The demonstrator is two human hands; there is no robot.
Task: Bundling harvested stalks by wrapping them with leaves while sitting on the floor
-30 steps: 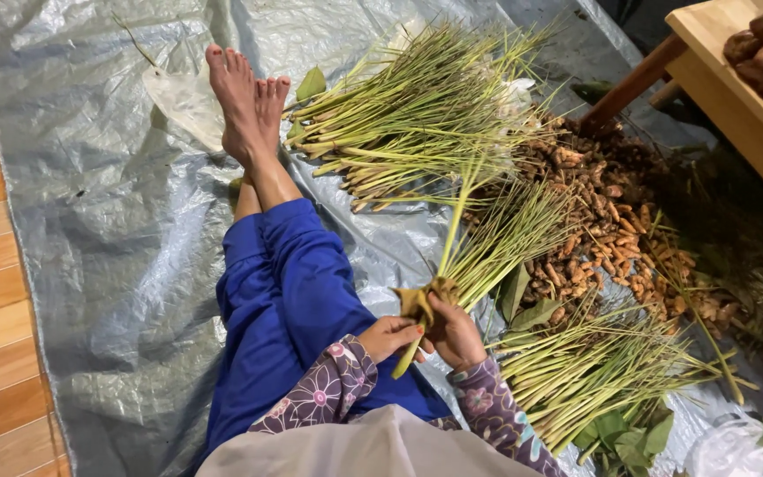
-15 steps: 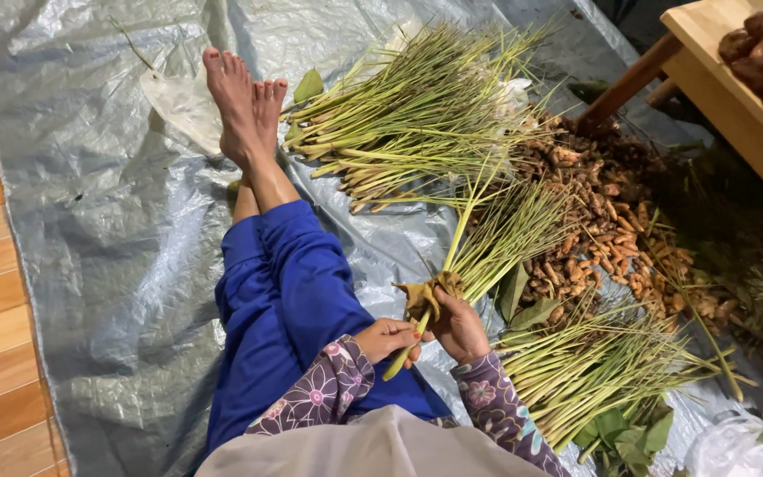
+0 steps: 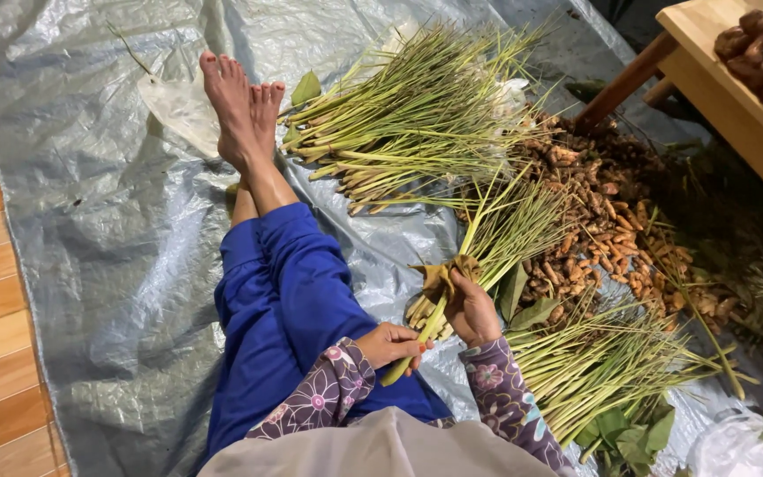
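Left hand: the left hand (image 3: pixel 392 343) rests on the blue-trousered thigh, fingers curled around the lower, thick end of a single green stalk (image 3: pixel 417 340).
Right hand: the right hand (image 3: pixel 472 307) is closed around the neck of a small bundle of stalks (image 3: pixel 505 231), just where a brownish leaf wrap (image 3: pixel 445 276) circles it.
Stalk axis: the single stalk runs up and to the right from the left hand, crossing in front of the bundle's cut ends toward the right hand.
Bundle axis: the bundle's thick ends lie near the thigh and its thin tips fan away up-right, over the grey tarp (image 3: pixel 108 221).
Nearer hand: the right hand is at the wrap; the left sits just below it, nearly touching.
Wrap: it seems loosely folded, though the fingers hide part of it.
Around: a large stalk pile (image 3: pixel 408 115) lies beyond the feet, a heap of brown roots (image 3: pixel 611 221) to the right.
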